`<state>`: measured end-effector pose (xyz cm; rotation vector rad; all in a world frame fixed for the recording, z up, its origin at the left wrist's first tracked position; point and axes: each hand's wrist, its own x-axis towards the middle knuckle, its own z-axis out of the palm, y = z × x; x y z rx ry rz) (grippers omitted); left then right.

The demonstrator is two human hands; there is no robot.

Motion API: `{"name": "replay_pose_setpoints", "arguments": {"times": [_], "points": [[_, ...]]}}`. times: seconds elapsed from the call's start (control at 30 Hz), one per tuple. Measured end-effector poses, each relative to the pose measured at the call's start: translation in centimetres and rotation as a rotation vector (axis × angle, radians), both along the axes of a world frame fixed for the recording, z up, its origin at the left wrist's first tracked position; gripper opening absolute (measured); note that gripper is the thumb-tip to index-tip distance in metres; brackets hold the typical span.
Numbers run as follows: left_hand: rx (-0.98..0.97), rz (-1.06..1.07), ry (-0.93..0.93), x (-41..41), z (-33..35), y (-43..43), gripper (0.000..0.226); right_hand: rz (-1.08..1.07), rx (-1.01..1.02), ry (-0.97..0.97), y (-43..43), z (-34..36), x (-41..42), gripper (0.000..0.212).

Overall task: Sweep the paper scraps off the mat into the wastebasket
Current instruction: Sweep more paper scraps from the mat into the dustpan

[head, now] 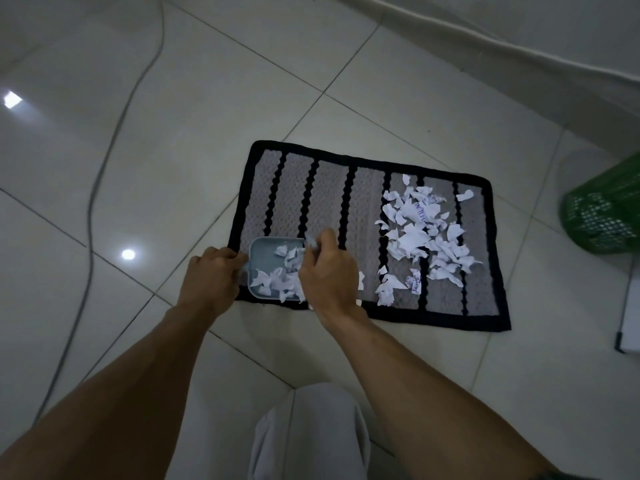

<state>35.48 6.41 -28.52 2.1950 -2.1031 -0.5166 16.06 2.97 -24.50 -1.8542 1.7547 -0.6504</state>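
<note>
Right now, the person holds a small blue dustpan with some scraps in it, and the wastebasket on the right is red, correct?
Not quite. The head view shows the wastebasket on the right is green, not red. The rest holds: the left hand holds the small blue dustpan, with some scraps in it.

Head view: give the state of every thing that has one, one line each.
mat: flat on the floor.
dustpan: on the mat's near left corner, partly filled.
paper scraps: mostly scattered on the mat's right half.
left hand: grips the dustpan's handle.
right hand: curled round a small pale tool, mostly hidden.
wastebasket: on the floor, apart from the mat.
</note>
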Motion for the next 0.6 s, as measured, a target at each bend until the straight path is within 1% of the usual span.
{"name": "replay_pose_setpoints", "arguments": {"times": [0.1,0.2,0.27,0.4,0.5,0.6], "points": [[0.003,0.018,0.002,-0.7,-0.3,0.6,0.047,-0.016,-0.027,-0.050,-0.4,0.8,-0.8,0.012],[-0.011,0.029,0.013,-1.4,-0.5,1.0,0.046,-0.126,-0.088,-0.069,-1.1,1.3,-3.7,0.017],[-0.028,0.024,0.025,-1.8,-0.6,1.2,0.043,-0.183,-0.103,-0.021,-1.1,1.3,-6.3,0.019],[-0.037,0.021,0.044,-2.4,-0.8,1.6,0.042,-0.238,-0.098,0.146,-0.1,0.9,-10.7,0.017],[-0.042,0.003,0.047,-2.8,-0.9,1.4,0.043,-0.222,-0.057,0.215,1.3,-0.1,-11.5,0.013],[-0.063,-0.004,0.050,-3.0,-1.2,1.2,0.040,-0.098,-0.039,0.134,2.6,-0.5,-9.8,0.013]]}}
